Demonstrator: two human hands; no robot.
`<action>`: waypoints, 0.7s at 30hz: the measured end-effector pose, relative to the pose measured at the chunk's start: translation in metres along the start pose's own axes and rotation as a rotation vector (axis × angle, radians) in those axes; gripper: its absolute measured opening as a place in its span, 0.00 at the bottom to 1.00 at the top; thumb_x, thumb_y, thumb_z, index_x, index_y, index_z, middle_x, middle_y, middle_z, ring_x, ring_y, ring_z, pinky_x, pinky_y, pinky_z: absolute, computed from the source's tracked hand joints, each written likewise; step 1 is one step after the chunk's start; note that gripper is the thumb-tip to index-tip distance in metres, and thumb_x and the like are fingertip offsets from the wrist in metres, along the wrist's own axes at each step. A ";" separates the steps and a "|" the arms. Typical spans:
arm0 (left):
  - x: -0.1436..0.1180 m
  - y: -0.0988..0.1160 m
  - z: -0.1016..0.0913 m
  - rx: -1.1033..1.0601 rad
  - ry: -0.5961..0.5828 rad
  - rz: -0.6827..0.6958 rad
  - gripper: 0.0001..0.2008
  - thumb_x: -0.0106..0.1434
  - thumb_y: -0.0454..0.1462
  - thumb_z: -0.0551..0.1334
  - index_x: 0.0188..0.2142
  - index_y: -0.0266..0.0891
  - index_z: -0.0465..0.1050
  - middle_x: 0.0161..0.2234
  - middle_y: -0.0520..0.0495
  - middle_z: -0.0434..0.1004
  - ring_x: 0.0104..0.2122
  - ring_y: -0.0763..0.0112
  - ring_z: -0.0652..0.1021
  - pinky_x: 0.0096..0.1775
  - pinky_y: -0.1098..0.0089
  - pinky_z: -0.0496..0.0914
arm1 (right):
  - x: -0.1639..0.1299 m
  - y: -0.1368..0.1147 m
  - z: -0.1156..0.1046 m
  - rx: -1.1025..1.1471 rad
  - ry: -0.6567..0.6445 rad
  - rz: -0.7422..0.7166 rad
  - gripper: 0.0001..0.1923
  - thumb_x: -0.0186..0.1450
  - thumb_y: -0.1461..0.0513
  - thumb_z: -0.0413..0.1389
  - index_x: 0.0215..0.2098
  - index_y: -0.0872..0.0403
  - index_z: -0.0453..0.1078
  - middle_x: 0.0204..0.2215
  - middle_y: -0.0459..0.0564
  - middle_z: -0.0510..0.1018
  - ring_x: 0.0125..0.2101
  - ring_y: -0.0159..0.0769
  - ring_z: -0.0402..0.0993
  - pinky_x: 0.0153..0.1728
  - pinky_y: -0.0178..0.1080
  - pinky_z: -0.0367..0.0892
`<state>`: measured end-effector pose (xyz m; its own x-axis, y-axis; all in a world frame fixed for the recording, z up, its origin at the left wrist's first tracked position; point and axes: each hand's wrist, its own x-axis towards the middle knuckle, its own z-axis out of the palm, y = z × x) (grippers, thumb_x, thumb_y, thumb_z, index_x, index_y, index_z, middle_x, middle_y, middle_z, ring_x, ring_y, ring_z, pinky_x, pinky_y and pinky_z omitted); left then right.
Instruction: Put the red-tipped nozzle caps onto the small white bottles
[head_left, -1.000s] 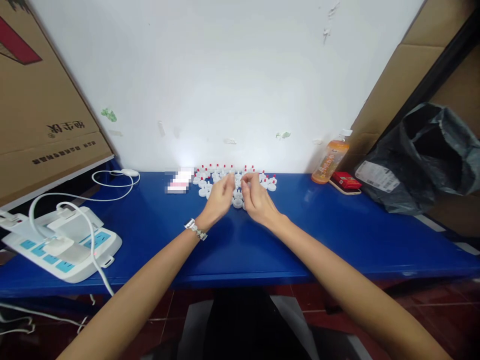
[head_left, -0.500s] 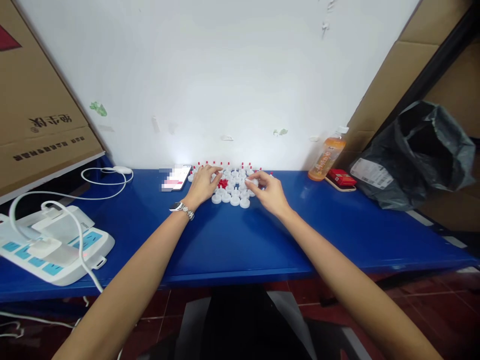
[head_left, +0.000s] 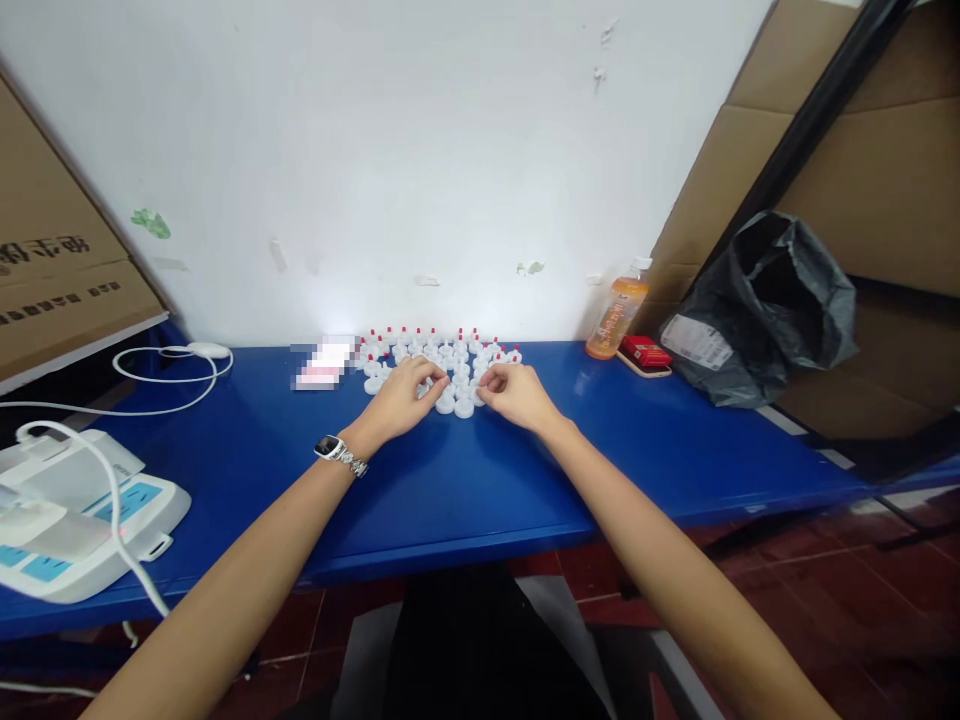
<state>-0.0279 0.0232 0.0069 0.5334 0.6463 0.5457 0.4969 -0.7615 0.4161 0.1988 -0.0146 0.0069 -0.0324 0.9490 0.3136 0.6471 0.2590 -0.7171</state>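
Blue table point(head_left: 465, 480) — white caps point(head_left: 464, 408) between and beyond left hand point(head_left: 403, 397), right hand point(head_left: 521, 394).

The white caps point(head_left: 464, 408) look plastic, the table point(head_left: 465, 490) glossy.

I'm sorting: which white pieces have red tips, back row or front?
The back row, nearest the wall; front pieces between the left hand and right hand show no red.

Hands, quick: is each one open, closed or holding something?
Left hand: curled by the white caps; whether it holds anything cannot be told.
Right hand: likewise curled; hold unclear.
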 end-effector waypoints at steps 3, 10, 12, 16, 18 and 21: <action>0.000 0.002 0.002 0.000 -0.029 0.003 0.13 0.72 0.44 0.56 0.37 0.41 0.75 0.38 0.46 0.77 0.42 0.60 0.73 0.48 0.59 0.67 | 0.005 0.004 -0.006 0.050 0.081 0.029 0.07 0.58 0.63 0.59 0.35 0.54 0.76 0.24 0.45 0.79 0.25 0.34 0.74 0.33 0.36 0.66; 0.005 0.012 0.008 -0.010 -0.051 0.019 0.14 0.73 0.44 0.55 0.37 0.41 0.75 0.38 0.45 0.76 0.42 0.59 0.73 0.49 0.57 0.66 | 0.028 0.045 -0.017 -0.072 0.347 0.157 0.16 0.60 0.62 0.58 0.46 0.56 0.75 0.27 0.46 0.78 0.28 0.36 0.74 0.35 0.38 0.66; 0.005 0.015 0.009 -0.010 -0.065 0.021 0.14 0.72 0.44 0.55 0.37 0.41 0.75 0.37 0.45 0.75 0.42 0.58 0.73 0.48 0.56 0.66 | 0.033 0.055 -0.015 -0.107 0.324 0.214 0.16 0.60 0.61 0.59 0.46 0.56 0.75 0.29 0.47 0.79 0.30 0.37 0.74 0.36 0.38 0.65; 0.005 0.015 0.010 -0.008 -0.078 0.015 0.14 0.72 0.45 0.55 0.36 0.42 0.75 0.37 0.45 0.76 0.43 0.57 0.73 0.49 0.56 0.66 | 0.036 0.056 -0.014 -0.070 0.326 0.186 0.09 0.63 0.59 0.57 0.38 0.55 0.76 0.28 0.47 0.77 0.29 0.35 0.72 0.36 0.38 0.65; 0.005 0.014 0.010 -0.022 -0.063 0.012 0.13 0.72 0.45 0.56 0.36 0.42 0.74 0.38 0.45 0.76 0.43 0.58 0.73 0.49 0.56 0.67 | 0.031 0.045 -0.015 -0.014 0.389 0.045 0.09 0.64 0.58 0.57 0.37 0.54 0.76 0.30 0.48 0.78 0.31 0.36 0.72 0.38 0.38 0.66; 0.005 0.015 0.009 -0.075 -0.009 -0.015 0.13 0.72 0.46 0.56 0.41 0.41 0.74 0.41 0.45 0.76 0.41 0.61 0.74 0.46 0.59 0.68 | 0.018 0.020 -0.013 0.083 0.452 -0.183 0.10 0.65 0.55 0.57 0.38 0.53 0.75 0.40 0.51 0.78 0.41 0.38 0.73 0.43 0.39 0.67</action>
<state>-0.0113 0.0150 0.0090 0.5329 0.6576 0.5325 0.4524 -0.7533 0.4774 0.2208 0.0056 0.0061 0.2057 0.7187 0.6642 0.5978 0.4450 -0.6667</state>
